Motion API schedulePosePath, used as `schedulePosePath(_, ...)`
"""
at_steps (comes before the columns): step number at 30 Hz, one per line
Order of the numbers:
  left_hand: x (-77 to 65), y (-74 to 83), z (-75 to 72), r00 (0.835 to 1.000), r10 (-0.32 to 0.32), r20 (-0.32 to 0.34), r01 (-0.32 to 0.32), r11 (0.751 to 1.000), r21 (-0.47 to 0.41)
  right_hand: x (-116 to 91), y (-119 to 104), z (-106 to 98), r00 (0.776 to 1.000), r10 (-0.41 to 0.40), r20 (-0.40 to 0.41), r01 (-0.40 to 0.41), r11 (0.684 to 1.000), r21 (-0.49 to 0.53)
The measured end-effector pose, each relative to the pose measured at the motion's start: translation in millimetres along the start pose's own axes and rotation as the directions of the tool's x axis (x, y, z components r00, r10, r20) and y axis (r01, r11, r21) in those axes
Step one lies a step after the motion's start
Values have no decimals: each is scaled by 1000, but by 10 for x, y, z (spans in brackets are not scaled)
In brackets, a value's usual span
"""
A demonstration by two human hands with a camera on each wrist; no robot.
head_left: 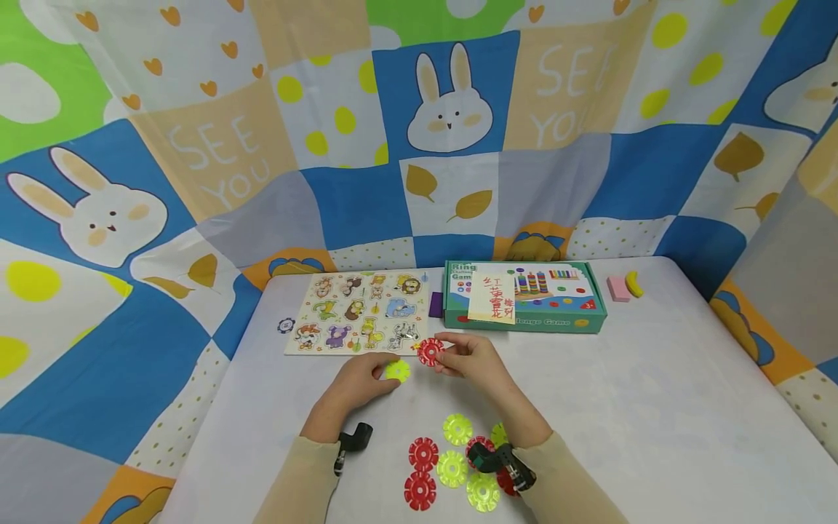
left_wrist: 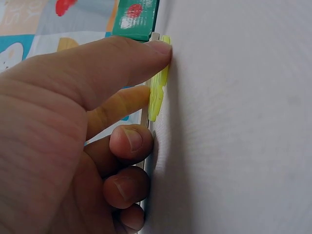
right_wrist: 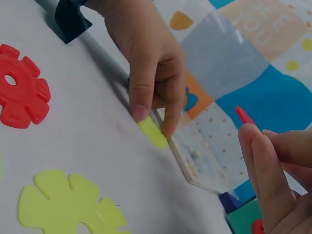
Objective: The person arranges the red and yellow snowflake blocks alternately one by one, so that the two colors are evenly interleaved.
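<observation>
Between thumb and index finger, the left hand (head_left: 358, 381) pinches a yellow snowflake disc (head_left: 397, 370) at the table surface; the left wrist view shows this yellow disc (left_wrist: 157, 92) edge-on. The right hand (head_left: 474, 362) pinches a red snowflake disc (head_left: 431, 351) at its rim, held up off the table just right of the yellow one. Nearer the person lie loose discs, among them a red disc (head_left: 420, 490), another red disc (head_left: 423, 454) and a yellow disc (head_left: 457, 429). The right forearm covers part of this group.
Behind the hands lies an animal puzzle board (head_left: 353, 313). A green game box (head_left: 524, 297) with a handwritten note (head_left: 492, 298) stands to its right, a purple block (head_left: 436, 305) between them. Farther right are a pink block (head_left: 618, 289) and a toy banana (head_left: 633, 284).
</observation>
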State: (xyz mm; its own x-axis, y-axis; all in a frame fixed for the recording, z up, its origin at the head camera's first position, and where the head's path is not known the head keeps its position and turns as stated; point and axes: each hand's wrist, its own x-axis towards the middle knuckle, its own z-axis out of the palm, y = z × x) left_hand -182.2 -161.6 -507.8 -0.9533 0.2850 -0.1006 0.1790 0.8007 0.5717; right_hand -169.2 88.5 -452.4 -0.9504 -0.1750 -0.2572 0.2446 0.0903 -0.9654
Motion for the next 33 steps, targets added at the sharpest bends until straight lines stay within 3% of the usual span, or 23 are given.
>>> schedulePosePath(9,28,10,-19,1000,3,5,-3,1000,-4,128,169,49,997,71,34,-70,997,-37)
schedulePosePath(16,18,-4,-10,1000,0,7,0,1000,2,168,308,160,989,143,37,-145,987,63)
schedulePosePath(20,9,-2,0,1000,-1,9,1,1000,4,170,395,204,994,107,2,-107,994,18)
schedulePosePath(23,6,6,0,1000,-4,8,4,1000,4,157,431,223,999,43,-26,-45,993,-109)
schedulePosePath(26,5,12,-4,1000,-6,9,6,1000,-4,131,435,238,998,-20,-65,1,958,-288)
schedulePosePath(30,2,11,-7,1000,2,0,-2,1000,-6,105,428,258,992,-100,-83,42,851,-524)
schedulePosePath(33,1,2,-5,1000,14,-11,-14,1000,0,96,419,279,990,-128,-61,63,779,-624)
